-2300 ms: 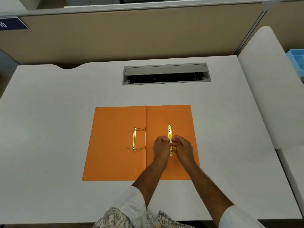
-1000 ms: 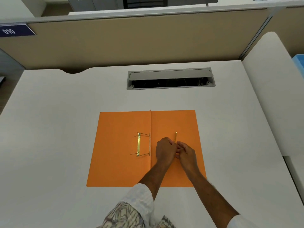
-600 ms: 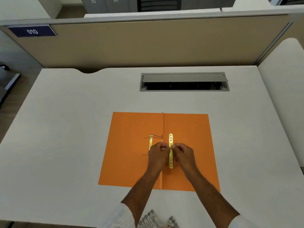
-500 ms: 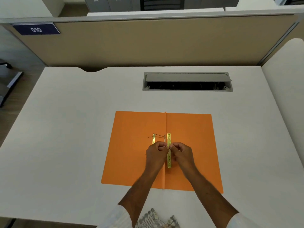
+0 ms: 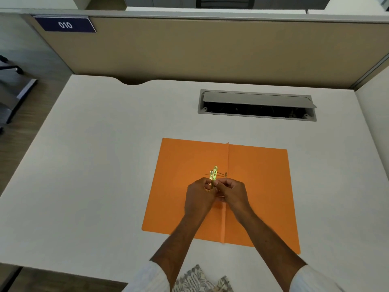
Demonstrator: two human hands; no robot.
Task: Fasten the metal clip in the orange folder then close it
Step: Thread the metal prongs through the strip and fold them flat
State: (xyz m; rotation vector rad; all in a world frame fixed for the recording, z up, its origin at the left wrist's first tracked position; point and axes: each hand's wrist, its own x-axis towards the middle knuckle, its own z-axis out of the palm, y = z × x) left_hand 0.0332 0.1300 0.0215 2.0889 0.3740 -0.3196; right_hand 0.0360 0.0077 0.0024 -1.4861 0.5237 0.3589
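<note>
Orange folder (image 5: 185, 186) open flat on the bench (image 5: 105, 165); we note left hand (image 5: 199, 197) and right hand (image 5: 231, 193) both pinched shut on the brass clip bar (image 5: 214, 173) above the prongs left of the spine, best lowered level so both holes meet both prongs.

2 bare forearms rise from the bottom of the frame, each ending in a white sleeve (image 5: 151, 279) pushed up near the elbow. Between them at bottom centre shows a grey-and-white leaf-patterned garment (image 5: 197, 280).
</note>
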